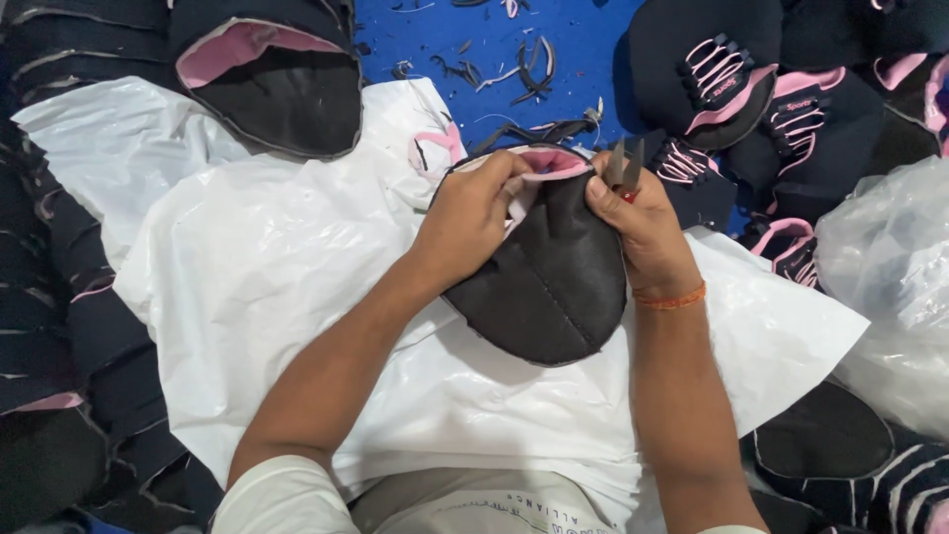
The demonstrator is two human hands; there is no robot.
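**Snipping the edge of a shoe top**

The left hand [465, 222] pinches the pink rim of a black shoe top [549, 282]. The right hand [638, 227] grips small scissors [625, 168] at that same rim, blades a little apart. The shoe top lies on a white sheet [277, 267] in the lap. Its long way runs up and down, open end away from the person. Trimmed scraps [524, 64] lie beyond; how much edge is left is hard to tell. Piles [59, 257] wait nearby.

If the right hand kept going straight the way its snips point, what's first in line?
Probably the dark cloth scraps just beyond the snips held in the right hand, then bare blue floor. Depth is unclear, so this is a judgement.
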